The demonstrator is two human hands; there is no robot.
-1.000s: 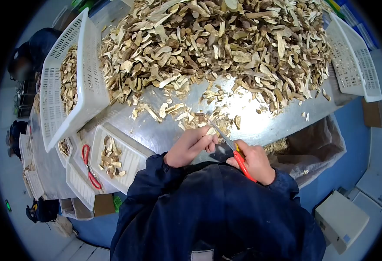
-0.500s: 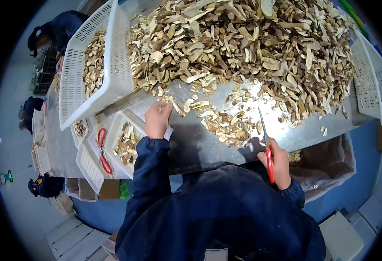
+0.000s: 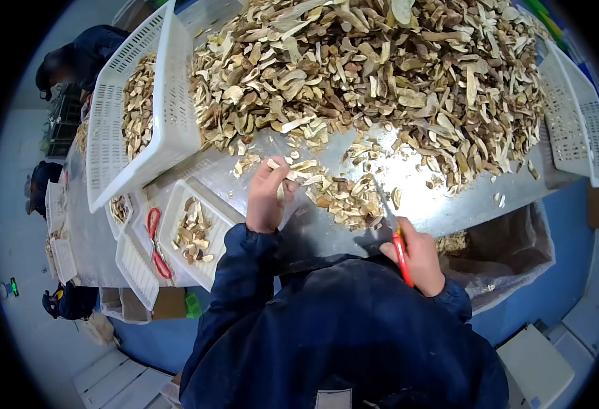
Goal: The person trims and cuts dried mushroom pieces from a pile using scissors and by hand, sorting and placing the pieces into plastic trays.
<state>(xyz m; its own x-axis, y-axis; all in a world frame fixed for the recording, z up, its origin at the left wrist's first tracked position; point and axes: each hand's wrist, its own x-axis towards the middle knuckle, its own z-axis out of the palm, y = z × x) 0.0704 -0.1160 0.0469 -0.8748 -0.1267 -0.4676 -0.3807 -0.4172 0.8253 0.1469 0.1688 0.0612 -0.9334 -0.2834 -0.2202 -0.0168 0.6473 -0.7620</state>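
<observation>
My left hand (image 3: 267, 198) is closed with its fingertips pinching a pale dried mushroom slice (image 3: 273, 164), just above the metal table. More slices lie right beside those fingers. In my right hand (image 3: 421, 259) are red-handled scissors (image 3: 400, 253), their long metal blades pointing away from me and blurred. The blades reach over the right edge of a small pile of mushroom pieces (image 3: 344, 201). Beyond both hands rises a large heap of sliced dried mushrooms (image 3: 374, 75).
A white perforated basket (image 3: 177, 109) holding slices stands left; another basket (image 3: 579, 116) leans at right. A white tray (image 3: 228, 221) with pieces and spare red scissors (image 3: 155, 242) lie left. Below the table's right edge is a lined box (image 3: 517, 245). Several people work at far left.
My left hand has moved right, toward the small pile, with its fingers pinched. My right hand has shifted left with the scissors, bringing the blades closer to the pile. The view has shifted slightly.
</observation>
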